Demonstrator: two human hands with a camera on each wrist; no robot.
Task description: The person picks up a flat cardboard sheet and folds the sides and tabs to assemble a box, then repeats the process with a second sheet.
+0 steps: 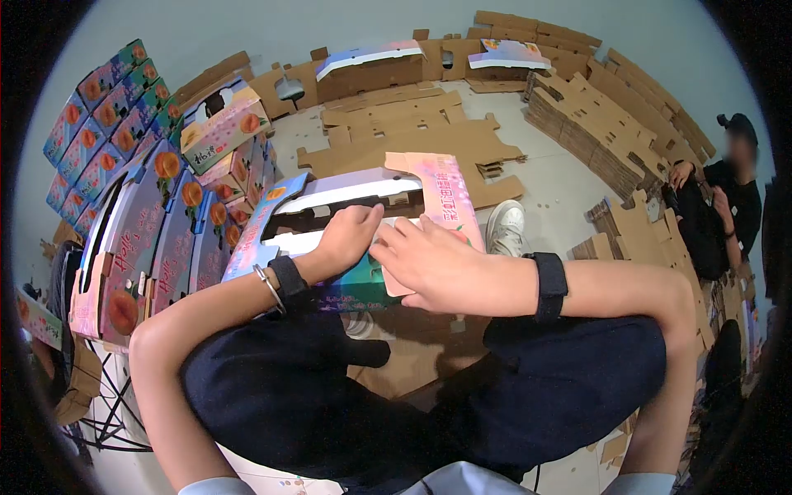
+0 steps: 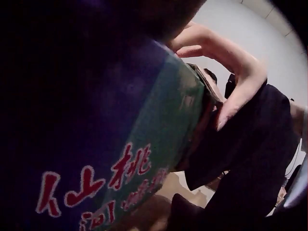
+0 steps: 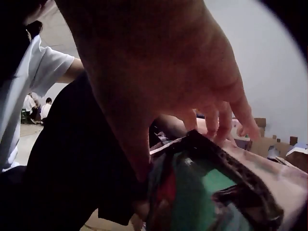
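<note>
Printed carton (image 1: 338, 190) sits just beyond the seated person's knees (image 1: 631, 355), probably for steadiness, its near right part under the wide-spread right hand (image 1: 433, 260), while the left hand (image 1: 346, 239), at the near edge, has a grip I cannot tell.

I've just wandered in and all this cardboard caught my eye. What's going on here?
A seated person has both bare hands on a printed carton in front of their knees. The left hand and right hand are close together at its top, beside an opening that shows the dark inside. To the left, more printed cartons stand stacked; flat cardboard sheets lie on the floor ahead. Another person sits over to the right.
</note>
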